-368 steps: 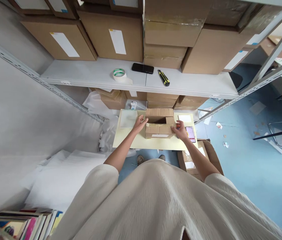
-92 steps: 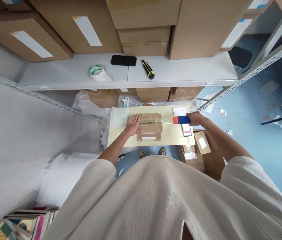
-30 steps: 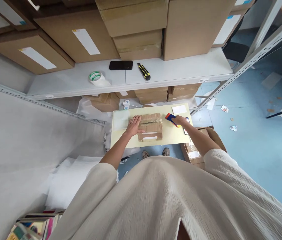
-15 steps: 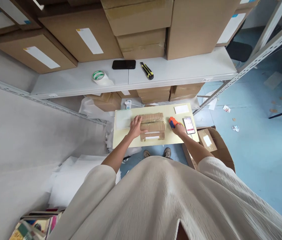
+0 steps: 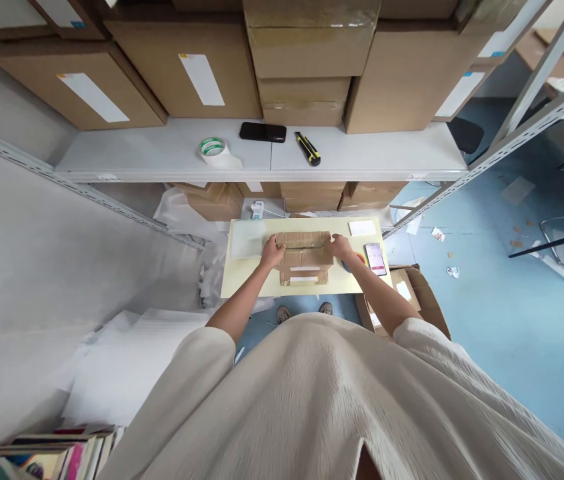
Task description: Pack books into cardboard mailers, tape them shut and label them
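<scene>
On the pale yellow table [image 5: 252, 283] lies a brown cardboard box [image 5: 307, 256] with clear tape and white strips on it. My left hand [image 5: 273, 253] is closed on the box's left end, near the far flap. At the opposite end, my right hand [image 5: 341, 246] pinches the upper right corner. A tape dispenser [image 5: 361, 259], orange and blue, lies beside the box, mostly hidden under my right forearm. Just right of it is a phone [image 5: 375, 259] with a lit screen.
A white card [image 5: 362, 228] lies at the table's far right. The grey shelf [image 5: 362, 157] beyond carries a tape roll [image 5: 215, 152], a black phone [image 5: 263, 132], a utility knife [image 5: 308, 148] and large cartons [image 5: 307, 50]. An open carton [image 5: 429, 300] stands on the floor at right.
My right hand has let go of the tape dispenser and moved left onto the box's right end. My left hand has closed on the left end. The box's near side now shows more.
</scene>
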Demonstrator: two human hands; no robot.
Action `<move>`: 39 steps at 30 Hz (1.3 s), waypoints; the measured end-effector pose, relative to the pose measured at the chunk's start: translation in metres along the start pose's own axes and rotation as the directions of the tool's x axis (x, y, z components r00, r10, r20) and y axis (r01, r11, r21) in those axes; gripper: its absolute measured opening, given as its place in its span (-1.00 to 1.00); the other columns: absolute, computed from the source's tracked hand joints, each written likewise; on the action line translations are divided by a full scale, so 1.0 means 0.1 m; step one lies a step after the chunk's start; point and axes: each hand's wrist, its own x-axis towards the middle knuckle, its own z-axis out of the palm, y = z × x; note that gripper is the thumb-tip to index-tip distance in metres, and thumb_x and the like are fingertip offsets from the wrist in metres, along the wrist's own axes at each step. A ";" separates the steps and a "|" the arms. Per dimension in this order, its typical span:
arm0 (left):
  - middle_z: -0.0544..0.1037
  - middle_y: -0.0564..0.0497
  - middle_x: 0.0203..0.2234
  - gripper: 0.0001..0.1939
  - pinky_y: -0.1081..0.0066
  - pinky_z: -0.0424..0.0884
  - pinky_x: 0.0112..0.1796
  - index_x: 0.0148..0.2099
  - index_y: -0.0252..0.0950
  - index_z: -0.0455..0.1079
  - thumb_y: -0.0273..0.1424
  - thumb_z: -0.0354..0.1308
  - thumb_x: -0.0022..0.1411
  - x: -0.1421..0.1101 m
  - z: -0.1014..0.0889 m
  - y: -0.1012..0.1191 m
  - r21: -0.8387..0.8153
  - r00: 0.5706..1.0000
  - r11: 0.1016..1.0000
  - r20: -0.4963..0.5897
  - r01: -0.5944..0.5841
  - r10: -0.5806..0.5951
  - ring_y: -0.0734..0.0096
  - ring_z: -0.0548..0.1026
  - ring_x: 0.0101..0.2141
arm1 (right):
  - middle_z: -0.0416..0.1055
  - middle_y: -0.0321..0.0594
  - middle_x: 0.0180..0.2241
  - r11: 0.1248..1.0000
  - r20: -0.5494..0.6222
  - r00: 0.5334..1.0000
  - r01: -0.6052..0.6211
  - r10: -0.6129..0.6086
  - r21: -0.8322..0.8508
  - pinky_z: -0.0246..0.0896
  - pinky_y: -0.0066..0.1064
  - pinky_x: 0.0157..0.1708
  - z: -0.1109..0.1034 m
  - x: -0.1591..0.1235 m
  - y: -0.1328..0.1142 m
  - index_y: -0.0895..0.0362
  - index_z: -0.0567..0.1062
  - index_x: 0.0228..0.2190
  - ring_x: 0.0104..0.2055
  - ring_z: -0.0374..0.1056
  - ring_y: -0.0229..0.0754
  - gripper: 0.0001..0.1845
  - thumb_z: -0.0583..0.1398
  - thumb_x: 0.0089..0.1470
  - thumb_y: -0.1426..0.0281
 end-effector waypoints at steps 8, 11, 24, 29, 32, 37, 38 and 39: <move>0.44 -0.29 0.42 -0.02 0.18 0.44 0.32 0.75 -0.25 -0.01 -0.16 0.26 0.46 -0.01 -0.02 0.07 -0.066 0.999 0.997 -0.028 -0.034 0.032 0.02 0.56 0.28 | 0.60 0.15 0.29 0.994 0.004 0.997 0.078 -0.078 -0.082 0.45 -0.21 0.13 -0.13 -0.08 -0.02 0.14 0.15 0.59 0.25 0.57 0.24 -0.06 0.22 0.42 -0.02; 0.48 -0.23 0.27 0.00 0.15 0.42 0.32 0.73 -0.21 0.06 -0.20 0.33 0.38 -0.01 -0.12 0.17 -0.163 0.990 0.980 -0.104 -0.114 0.098 0.02 0.55 0.23 | 0.71 0.11 0.07 0.995 -0.070 0.993 0.102 -0.100 0.021 0.47 -0.14 0.10 -0.20 -0.09 -0.02 0.21 0.07 0.62 0.14 0.61 0.24 -0.01 0.19 0.43 -0.01; 0.32 -0.32 0.41 0.02 -0.05 0.35 0.37 0.74 -0.10 -0.11 -0.10 0.34 0.46 -0.68 -0.06 -0.11 -0.258 0.854 0.831 -0.325 -0.493 0.406 -0.12 0.37 0.38 | 0.45 0.14 0.23 0.833 -0.428 0.878 0.392 -0.213 0.390 0.46 0.11 0.30 0.47 -0.35 0.48 0.08 0.15 0.59 0.21 0.53 0.21 0.04 0.22 0.34 -0.18; 0.42 -0.30 0.28 0.03 0.00 0.44 0.32 0.73 -0.20 -0.05 -0.21 0.35 0.40 -0.81 0.33 -0.45 -0.286 0.964 0.922 -0.137 -0.259 0.228 -0.05 0.52 0.24 | 0.53 0.21 0.19 0.883 -0.236 0.956 0.256 -0.172 0.394 0.45 0.16 0.30 0.81 -0.34 0.72 0.15 0.36 0.48 0.22 0.52 0.27 -0.04 0.20 0.34 -0.22; 0.48 -0.31 0.25 -0.02 -0.01 0.47 0.30 0.71 -0.23 0.01 -0.18 0.33 0.42 -0.80 0.41 -0.57 -0.265 0.994 0.958 -0.023 -0.107 0.105 -0.07 0.58 0.20 | 0.59 0.18 0.16 0.903 -0.113 0.980 0.193 -0.161 0.384 0.43 0.13 0.31 0.87 -0.27 0.82 0.11 0.47 0.38 0.21 0.55 0.26 -0.14 0.19 0.36 -0.23; 0.36 -0.41 0.48 -0.10 -0.03 0.31 0.44 0.68 -0.27 0.08 -0.13 0.29 0.47 -0.45 0.27 -0.45 -0.271 1.000 0.962 -0.025 -0.015 0.009 -0.18 0.42 0.44 | 0.64 0.14 0.15 0.888 -0.118 0.987 0.149 -0.108 0.435 0.42 0.12 0.34 0.70 0.02 0.81 0.11 0.59 0.24 0.22 0.55 0.26 -0.25 0.16 0.35 -0.18; 0.32 -0.40 0.52 -0.08 -0.01 0.30 0.44 0.69 -0.26 0.05 -0.12 0.29 0.48 -0.34 0.23 -0.39 -0.299 1.000 0.954 -0.027 -0.008 -0.001 -0.15 0.40 0.46 | 0.63 0.11 0.18 0.870 -0.131 0.987 0.147 -0.095 0.471 0.41 0.12 0.35 0.64 0.10 0.77 0.10 0.57 0.27 0.26 0.53 0.26 -0.25 0.17 0.33 -0.16; 0.31 -0.38 0.54 -0.06 0.01 0.30 0.45 0.70 -0.24 0.03 -0.11 0.29 0.48 -0.23 0.19 -0.32 -0.329 0.999 0.944 -0.025 0.010 -0.019 -0.13 0.38 0.48 | 0.62 0.10 0.22 0.846 -0.140 0.987 0.142 -0.080 0.514 0.39 0.11 0.38 0.59 0.18 0.72 0.09 0.55 0.30 0.31 0.51 0.25 -0.23 0.19 0.31 -0.14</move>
